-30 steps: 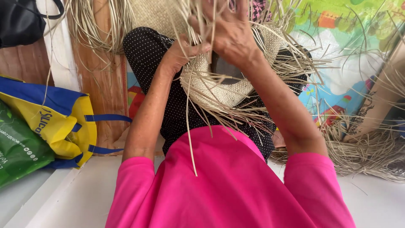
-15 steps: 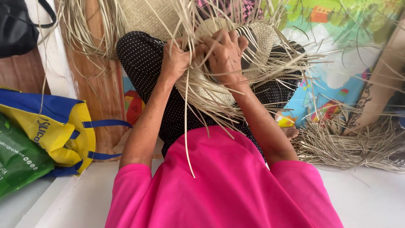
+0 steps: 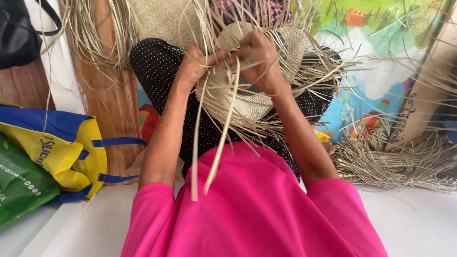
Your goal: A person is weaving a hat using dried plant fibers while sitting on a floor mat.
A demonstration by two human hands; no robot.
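Nearest, my pink short-sleeved shirt (image 3: 257,209). Beyond it, over my lap, the half-woven pale straw hat (image 3: 252,95) with loose trailing strands. My left hand (image 3: 193,64) and right hand (image 3: 257,59) are both closed, pinching its strands. Farther right, a heap of loose dry straw (image 3: 404,162).

A white floor (image 3: 419,214) is carrying everything here. A yellow-and-blue bag (image 3: 62,152) and a green bag (image 3: 19,185) are lying on it at the left. A colourful mat (image 3: 381,81) is covering it further back, with loose straw (image 3: 400,159) piling at the right.
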